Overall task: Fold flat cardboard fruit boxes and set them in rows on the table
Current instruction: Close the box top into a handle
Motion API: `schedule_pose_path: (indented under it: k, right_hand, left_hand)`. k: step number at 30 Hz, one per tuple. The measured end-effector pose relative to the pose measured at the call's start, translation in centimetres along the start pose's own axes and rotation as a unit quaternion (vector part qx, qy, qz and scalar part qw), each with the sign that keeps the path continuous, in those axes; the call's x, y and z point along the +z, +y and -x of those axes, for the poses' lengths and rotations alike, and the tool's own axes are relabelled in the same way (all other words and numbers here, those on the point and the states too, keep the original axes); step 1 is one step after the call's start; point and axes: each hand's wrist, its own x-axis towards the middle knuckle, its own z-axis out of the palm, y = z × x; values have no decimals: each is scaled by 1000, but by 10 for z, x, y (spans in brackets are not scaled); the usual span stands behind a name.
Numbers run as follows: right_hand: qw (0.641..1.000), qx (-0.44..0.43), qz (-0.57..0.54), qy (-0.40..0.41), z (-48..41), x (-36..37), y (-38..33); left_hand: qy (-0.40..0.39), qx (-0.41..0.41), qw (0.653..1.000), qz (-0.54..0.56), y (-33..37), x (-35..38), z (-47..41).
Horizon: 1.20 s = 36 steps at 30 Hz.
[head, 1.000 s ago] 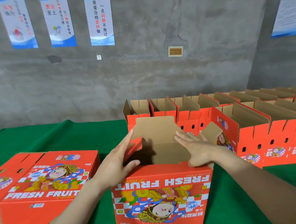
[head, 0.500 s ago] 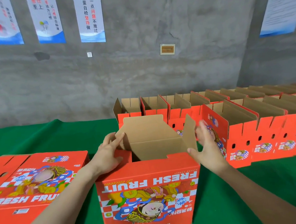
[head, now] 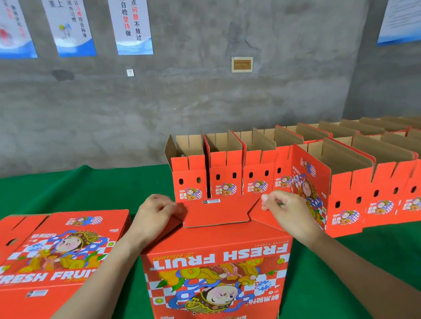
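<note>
The box (head: pixel 215 274) stands on the table (head: pixel 53 190), just below both hands. The left hand (head: pixel 155 216) lies with curled fingers on its top, grip unclear; the right hand (head: pixel 286 208) pinches its top right edge. Flat boxes (head: pixel 53 251) lie left of the left hand.

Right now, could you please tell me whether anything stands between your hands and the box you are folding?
Nothing visible does. The left hand and the right hand are both on the fruit box, fingers curled on its red top flaps. The finished boxes stand in rows behind it, beyond the hands.
</note>
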Motion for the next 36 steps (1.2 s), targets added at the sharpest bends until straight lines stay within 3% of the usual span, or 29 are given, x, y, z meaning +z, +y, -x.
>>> schedule_pose_path:
  k: [2,5,9,14,20,23,25,27,29,32,36]
  right_hand:
    - [999,-4,32,-8,-7,4,-5]
    - [984,31,138,-113,-19,10,-8]
    - [959,75,176,-208,-27,14,-10]
    - [937,85,275,-197,-26,23,-14]
    - [938,69,272,-201,-25,24,-12]
    - [972,91,108,-187,-27,16,-3]
    - [978,147,-61,-132,-29,9,5]
    - [949,240,-185,-85,-27,5,16]
    - [927,319,-172,-101,-15,4,30]
    - [906,351,-115,-208,8,10,41]
    - [915,319,-124,-213,4,2,25]
  left_hand:
    - [-24,-33,999,-6,2,1,0]
    - [-58,-69,994,-61,3,1,-3]
    - [-104,-128,979,-122,9,2,-4]
    - [-130,-121,956,-235,16,10,-2]
    - [-127,-126,954,-242,16,11,-2]
    - [-89,-132,976,-146,8,8,-4]
    - [-20,-173,985,1,0,1,-5]
    - [24,-248,947,202,-10,-7,-2]
    - [-2,-295,914,277,-24,-9,4]
    - [-94,-309,923,207,-31,-11,16]
    - [-40,-255,935,245,-26,-26,11]
